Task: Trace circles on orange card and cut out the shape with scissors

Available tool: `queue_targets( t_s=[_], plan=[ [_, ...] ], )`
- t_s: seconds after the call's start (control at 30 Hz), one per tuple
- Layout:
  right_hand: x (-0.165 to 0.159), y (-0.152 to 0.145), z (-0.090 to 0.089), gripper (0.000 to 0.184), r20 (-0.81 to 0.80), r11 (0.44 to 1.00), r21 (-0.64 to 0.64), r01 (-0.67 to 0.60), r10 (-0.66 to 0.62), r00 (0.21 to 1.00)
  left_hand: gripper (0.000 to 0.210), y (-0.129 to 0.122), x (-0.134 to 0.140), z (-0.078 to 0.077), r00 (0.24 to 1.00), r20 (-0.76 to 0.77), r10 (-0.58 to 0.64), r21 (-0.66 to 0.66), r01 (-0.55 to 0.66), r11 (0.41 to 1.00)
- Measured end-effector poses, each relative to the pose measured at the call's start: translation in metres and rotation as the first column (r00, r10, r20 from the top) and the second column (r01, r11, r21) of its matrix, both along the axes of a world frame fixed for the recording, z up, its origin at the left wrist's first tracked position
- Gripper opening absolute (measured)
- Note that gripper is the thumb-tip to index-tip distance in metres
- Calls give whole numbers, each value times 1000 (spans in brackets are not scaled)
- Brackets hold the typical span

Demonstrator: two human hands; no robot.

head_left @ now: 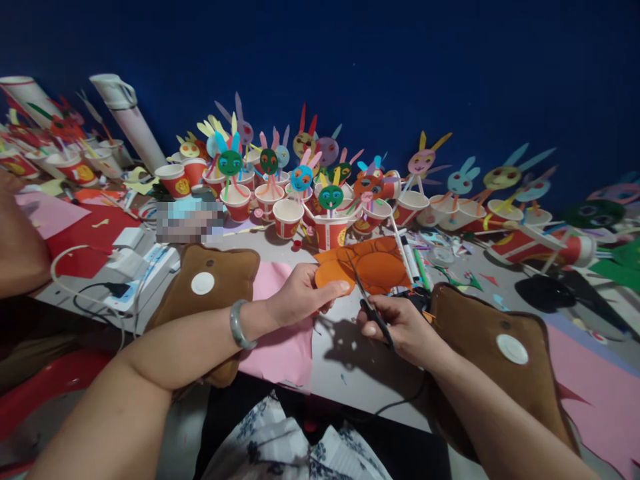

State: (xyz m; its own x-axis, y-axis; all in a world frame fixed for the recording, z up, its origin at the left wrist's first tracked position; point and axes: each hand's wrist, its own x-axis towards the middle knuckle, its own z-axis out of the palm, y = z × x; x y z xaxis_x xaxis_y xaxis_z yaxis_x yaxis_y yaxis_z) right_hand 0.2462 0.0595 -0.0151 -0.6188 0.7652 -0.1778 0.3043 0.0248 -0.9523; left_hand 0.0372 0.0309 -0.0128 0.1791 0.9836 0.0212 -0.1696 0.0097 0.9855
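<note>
Between the thumb and fingers of my left hand (303,293) is a piece of orange paper (327,277) with a rounded edge. My right hand (395,327) grips black-handled scissors (375,315), whose blades point up and left beside the orange piece. Whether the blades touch the paper I cannot tell. Just behind, an orange sheet (383,270) with drawn outlines lies on the table. Pink paper (280,347) lies under my left wrist, which wears a bangle (243,325).
Paper cups (287,218) with rabbit-faced paper figures (301,179) line the back. Brown cushions (225,277) flank my hands. A power strip (143,280) with cables and a white flask (130,120) are at left. Markers (410,260) lie right of the orange sheet. Another person's arm (17,240) shows at far left.
</note>
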Motion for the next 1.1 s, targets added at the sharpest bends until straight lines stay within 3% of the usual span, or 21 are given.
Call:
queue_targets(
  t_s=[0.7,1.1],
  plan=[
    [5,3,1,55,-5,999,39,-27,27,1000,34,0,-3,6,999,-37,5,15,-4,1000],
    [5,3,2,56,22,1000,18,-23,23,999,31,-1,-3,1,997,82,4,-24,-2,1000]
  ],
)
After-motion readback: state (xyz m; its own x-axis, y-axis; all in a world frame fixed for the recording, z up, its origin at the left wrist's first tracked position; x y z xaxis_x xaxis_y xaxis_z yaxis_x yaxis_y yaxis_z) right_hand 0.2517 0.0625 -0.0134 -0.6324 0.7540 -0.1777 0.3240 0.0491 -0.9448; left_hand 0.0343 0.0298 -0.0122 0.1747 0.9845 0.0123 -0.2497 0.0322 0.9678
